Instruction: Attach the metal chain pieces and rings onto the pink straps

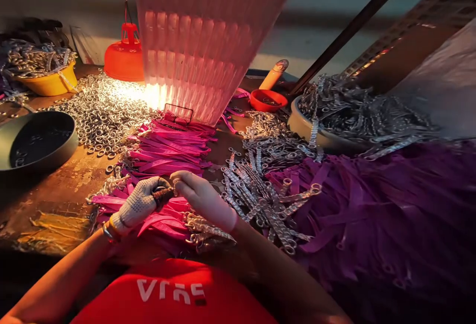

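Note:
My left hand (143,201), in a white dotted glove with dark-covered fingertips, is closed in a pinch above the pink straps (169,150). My right hand (204,199), in a plain pale glove, meets it fingertip to fingertip, also pinching. Whatever small piece lies between the fingers is too hidden to name. Beneath my hands, pink straps lie in layered bundles, some with metal links at their ends. Several metal chain strips (208,227) stick out under my right wrist. A larger heap of chain strips with end rings (260,200) lies to the right.
Loose metal rings (100,110) are piled under a red lamp (124,58). A dark pan (69,138) and yellow bundle (55,229) sit left; a yellow basin (55,83) stands behind. A red bowl (268,108), chain-filled tub (297,120) and purple straps (372,205) are right. A translucent corrugated sheet (208,41) hangs ahead.

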Demonstrator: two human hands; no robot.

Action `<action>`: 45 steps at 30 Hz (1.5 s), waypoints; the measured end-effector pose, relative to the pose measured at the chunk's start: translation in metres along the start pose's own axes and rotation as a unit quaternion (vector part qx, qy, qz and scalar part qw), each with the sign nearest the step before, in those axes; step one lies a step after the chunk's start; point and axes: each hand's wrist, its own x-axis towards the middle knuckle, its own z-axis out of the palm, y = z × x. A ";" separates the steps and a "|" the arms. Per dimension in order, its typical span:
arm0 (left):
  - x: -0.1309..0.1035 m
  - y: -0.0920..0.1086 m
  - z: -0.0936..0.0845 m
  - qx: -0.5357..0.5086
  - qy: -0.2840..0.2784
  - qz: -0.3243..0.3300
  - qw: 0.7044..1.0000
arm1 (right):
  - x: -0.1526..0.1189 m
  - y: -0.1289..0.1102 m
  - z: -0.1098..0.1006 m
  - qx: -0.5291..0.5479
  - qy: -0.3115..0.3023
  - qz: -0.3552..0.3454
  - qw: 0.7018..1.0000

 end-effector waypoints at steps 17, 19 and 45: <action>0.026 -0.001 0.016 -0.261 -0.048 -0.208 0.941 | -0.016 0.029 -0.022 -0.251 0.031 -0.013 0.967; 0.042 0.000 0.013 -0.256 -0.072 -0.210 0.941 | -0.011 0.036 -0.036 -0.244 0.086 0.034 0.965; 0.051 0.029 0.010 0.049 0.075 -0.003 0.996 | -0.010 0.025 -0.010 -0.114 0.172 -0.030 0.978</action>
